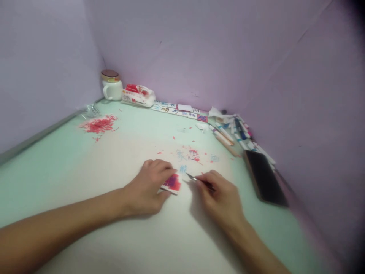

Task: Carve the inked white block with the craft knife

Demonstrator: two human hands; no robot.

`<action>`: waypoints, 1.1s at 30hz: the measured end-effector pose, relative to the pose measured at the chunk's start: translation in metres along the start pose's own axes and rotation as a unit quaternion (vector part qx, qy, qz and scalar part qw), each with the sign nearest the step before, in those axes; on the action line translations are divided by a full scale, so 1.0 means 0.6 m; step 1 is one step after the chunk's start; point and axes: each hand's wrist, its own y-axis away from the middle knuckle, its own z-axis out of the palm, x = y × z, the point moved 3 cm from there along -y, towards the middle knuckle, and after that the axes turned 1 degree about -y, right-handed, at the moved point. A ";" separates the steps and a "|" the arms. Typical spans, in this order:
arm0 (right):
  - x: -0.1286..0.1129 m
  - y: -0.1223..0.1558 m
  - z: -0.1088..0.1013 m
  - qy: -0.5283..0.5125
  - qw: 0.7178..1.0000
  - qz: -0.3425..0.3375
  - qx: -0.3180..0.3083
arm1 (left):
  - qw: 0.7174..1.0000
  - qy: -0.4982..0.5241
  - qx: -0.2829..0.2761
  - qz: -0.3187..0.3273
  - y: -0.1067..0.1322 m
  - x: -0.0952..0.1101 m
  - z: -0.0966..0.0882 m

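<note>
While the left hand (146,186) pinches a small red-and-purple block (173,183) between thumb and fingers over the middle of the tabletop (114,243), the right hand (221,192) is closed around a slim knife (191,177), its tip just beside the block. Red shavings (101,125) lie well apart, near the white mug (114,91).

The bare left forearm (76,223) slants in from the lower left, and the bare left hand (148,186) turns its back upward, bent fingers (161,166) and thumb (164,198) gripping from opposite sides; the bare right forearm (256,245) rises from the lower right, the bare right hand (224,196) curled in a pinch
</note>
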 end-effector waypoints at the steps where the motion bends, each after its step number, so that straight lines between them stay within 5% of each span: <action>1: -0.005 0.001 0.001 0.001 1.000 0.001 -0.002 | 1.000 0.003 -0.003 -0.009 -0.001 -0.001 0.001; 33: -0.016 -0.013 0.014 -0.012 0.997 0.015 -0.072 | 0.998 0.012 0.014 -0.066 -0.008 0.006 0.005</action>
